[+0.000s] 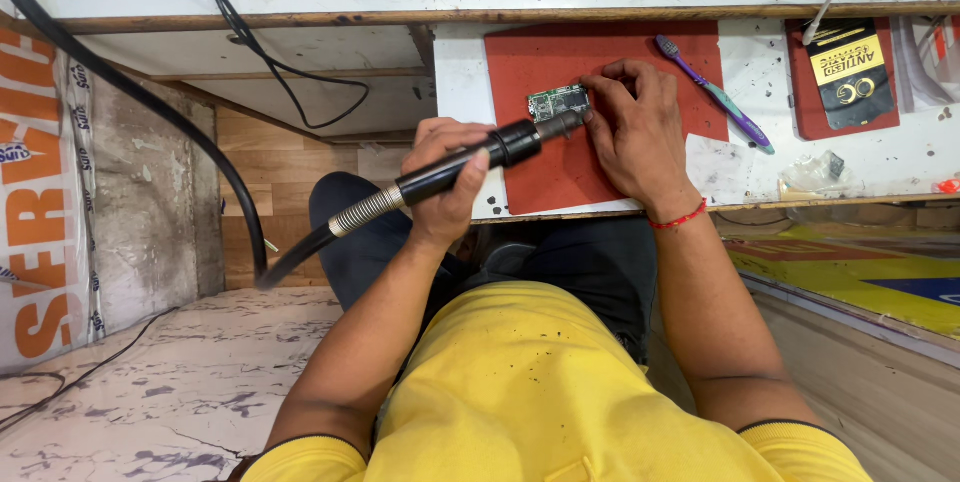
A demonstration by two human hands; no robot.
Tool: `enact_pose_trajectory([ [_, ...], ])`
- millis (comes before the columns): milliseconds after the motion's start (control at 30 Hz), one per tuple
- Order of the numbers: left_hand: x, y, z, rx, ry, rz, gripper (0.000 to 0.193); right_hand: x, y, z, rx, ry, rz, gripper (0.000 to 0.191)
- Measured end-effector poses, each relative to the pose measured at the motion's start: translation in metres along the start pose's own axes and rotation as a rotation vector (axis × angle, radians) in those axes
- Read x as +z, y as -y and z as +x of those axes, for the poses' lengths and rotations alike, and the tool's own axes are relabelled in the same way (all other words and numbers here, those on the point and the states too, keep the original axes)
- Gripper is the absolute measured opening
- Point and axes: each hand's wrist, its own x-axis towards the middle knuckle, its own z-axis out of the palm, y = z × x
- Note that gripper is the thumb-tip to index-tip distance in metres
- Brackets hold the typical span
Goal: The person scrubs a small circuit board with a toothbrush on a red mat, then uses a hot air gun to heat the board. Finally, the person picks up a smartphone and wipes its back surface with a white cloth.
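Left hand (447, 174) grips black hot-air wand (470, 160), nozzle tip at the green board (558, 102). Right hand (632, 127), fingers bent, pins the board on a red mat (545, 177) near counter (880, 157) front edge. Purple brush (712, 90) lies just right of the mat. Black/yellow rectangular packet (848, 70) sits on a red pad, counter's right end. Orange/white banner (40, 192) stands far left.

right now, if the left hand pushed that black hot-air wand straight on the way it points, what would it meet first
Most likely the small green circuit board, which the right hand steadies on the red mat; the nozzle's height above it is unclear.
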Motion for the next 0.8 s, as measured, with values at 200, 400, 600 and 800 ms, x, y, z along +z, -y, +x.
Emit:
enact_pose_trajectory([
  [200, -0.0024, -0.003, -0.0003, 0.018, 0.016, -0.017, 0.021, -0.0005, -0.0002, -0.0003, -0.007, -0.001, -0.001, 0.036],
  [400, -0.0012, -0.0051, 0.0001, 0.014, 0.022, -0.033, 0.02, -0.0017, 0.0012, -0.0007, -0.047, 0.009, -0.044, 0.039],
  [600, -0.0018, -0.0071, -0.0005, -0.037, -0.01, -0.002, 0.022, -0.0017, 0.002, -0.0011, -0.008, 0.017, -0.008, 0.037],
  [800, -0.0025, -0.0044, -0.0003, -0.009, -0.002, 0.0, 0.023, -0.0009, 0.0018, -0.0006, -0.016, 0.011, -0.015, 0.037],
])
